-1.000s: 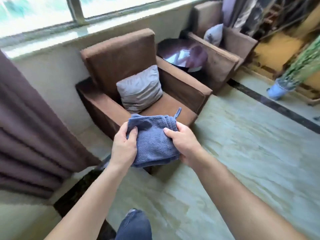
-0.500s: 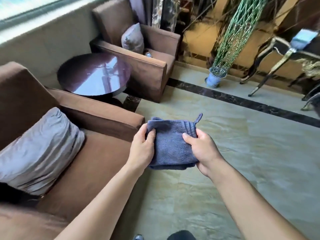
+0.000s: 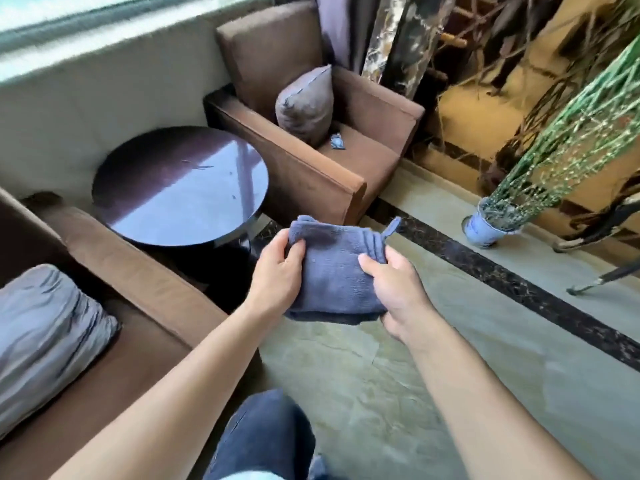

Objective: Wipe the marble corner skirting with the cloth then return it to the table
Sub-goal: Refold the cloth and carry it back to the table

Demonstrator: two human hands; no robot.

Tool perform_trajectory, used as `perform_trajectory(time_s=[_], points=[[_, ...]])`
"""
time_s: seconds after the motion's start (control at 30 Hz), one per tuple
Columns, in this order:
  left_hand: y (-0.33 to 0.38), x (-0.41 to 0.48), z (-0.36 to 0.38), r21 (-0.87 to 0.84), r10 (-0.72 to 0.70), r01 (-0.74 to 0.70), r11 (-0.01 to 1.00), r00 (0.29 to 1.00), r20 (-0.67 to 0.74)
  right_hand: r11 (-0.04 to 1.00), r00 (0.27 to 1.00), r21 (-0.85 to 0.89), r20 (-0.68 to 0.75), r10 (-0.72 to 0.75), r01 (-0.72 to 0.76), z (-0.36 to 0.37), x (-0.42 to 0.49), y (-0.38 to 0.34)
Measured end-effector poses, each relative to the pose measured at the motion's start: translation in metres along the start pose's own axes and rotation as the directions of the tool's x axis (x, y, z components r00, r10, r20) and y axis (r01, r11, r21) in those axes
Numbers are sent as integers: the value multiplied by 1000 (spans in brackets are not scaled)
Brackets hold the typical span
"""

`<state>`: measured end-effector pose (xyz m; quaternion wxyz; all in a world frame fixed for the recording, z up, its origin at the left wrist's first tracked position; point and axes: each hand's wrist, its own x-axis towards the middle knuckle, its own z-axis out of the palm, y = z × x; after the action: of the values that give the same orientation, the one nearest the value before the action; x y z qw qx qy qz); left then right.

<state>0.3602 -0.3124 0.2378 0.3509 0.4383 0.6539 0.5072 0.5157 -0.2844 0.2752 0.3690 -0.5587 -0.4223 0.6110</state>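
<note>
Folded blue cloth [image 3: 332,275], held up in the air between both hands, above the pale stone floor [image 3: 398,393] and just in front of the round dark table [image 3: 180,188]. Left hand [image 3: 277,275] clamped on the cloth's left edge, thumb on top and pressed toward the curled fingers beneath. Right hand [image 3: 394,289] gripping the right edge the same way, thumb lying across the top face, remaining fingers tucked under and out of sight. Small hanging loop sticking up from the cloth's upper right corner.

Progress, judging from the layout alone: cloth gathered into a neat fold and carried near the table, which suggests the return step rather than the wiping. Cannot tell whether the skirting is already wiped; no damp mark or clean strip readable here. Still to do: lay the cloth on the tabletop and let go.

Tabletop glossy, dark purple-brown, reflecting window light, bare of objects. Table flanked by 2 brown armchairs: near armchair [image 3: 114,306] at lower left with a grey cushion [image 3: 45,334], far armchair [image 3: 311,133] behind with a second grey cushion [image 3: 304,102] and a small dark item on its seat. Dark marble strip [image 3: 502,282] running across the floor to the right, a potted green plant [image 3: 485,230] beyond it, and a dark veined marble upright behind the far armchair. Bright window along the top left.
</note>
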Motion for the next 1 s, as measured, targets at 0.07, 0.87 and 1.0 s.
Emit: perform_trajectory(time_s=[0.07,0.87,1.0], points=[[-4,55,-1,-28,-41,38,999,995,-90,999,996,-46,83,20,-16,18,60,-22],[-313,458,-133,-507,-853,686,521,435,-289,628,605,-763,430,670,-152,383,609,104],[-364,488,-150,-628,-937,695,349,269,-222,548,598,-820,358,717,-165,420,656,138]])
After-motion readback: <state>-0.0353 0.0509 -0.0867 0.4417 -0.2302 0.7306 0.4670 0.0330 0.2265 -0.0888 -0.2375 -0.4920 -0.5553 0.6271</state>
